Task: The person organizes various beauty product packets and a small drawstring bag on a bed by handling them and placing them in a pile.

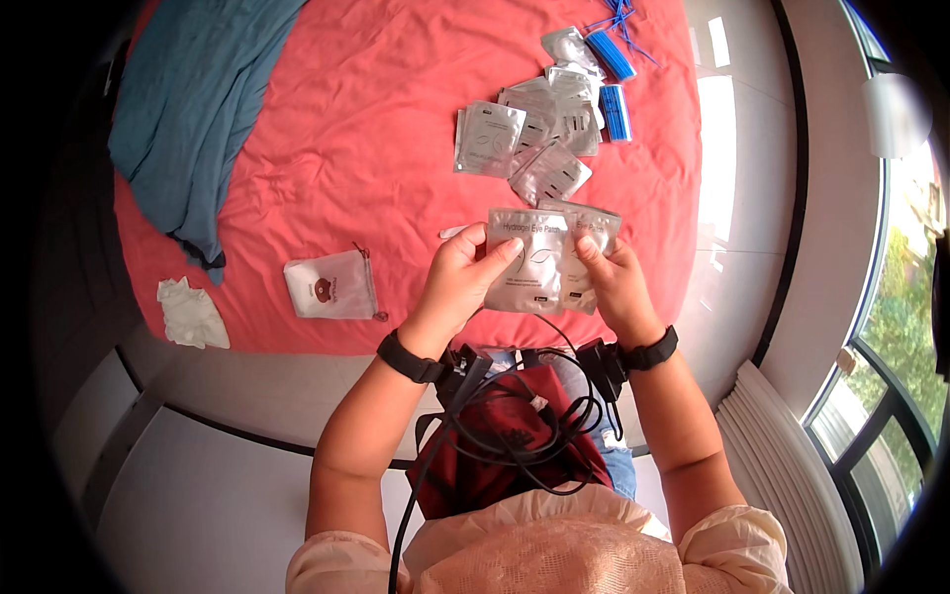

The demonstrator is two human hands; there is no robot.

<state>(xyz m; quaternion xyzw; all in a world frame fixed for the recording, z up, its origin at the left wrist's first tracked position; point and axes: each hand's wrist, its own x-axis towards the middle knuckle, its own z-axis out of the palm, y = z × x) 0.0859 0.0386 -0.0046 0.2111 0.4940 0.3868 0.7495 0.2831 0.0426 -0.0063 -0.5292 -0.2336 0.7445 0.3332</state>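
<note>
My left hand (464, 271) grips a silver foil eye-patch sachet (540, 286) by its left side, thumb on its front. Behind and partly beneath that one, a second foil eye-patch sachet (605, 223) is pinched in my right hand (623, 282). The two sachets overlap, held upright over the near edge of the bed. Beyond them, more foil sachets (490, 137) lie in a loose, overlapping pile on the coral bedsheet (356, 148). A small white item (453, 232), mostly hidden, lies beside my left hand.
Two blue bundles of thin sticks (610, 56) lie right of the pile, with loose blue sticks (627, 18) above. A translucent drawstring pouch (330, 286), a crumpled white cloth (191, 313) and a blue-grey cover (200, 111) are left. Black cables (519, 445) hang between my wrists.
</note>
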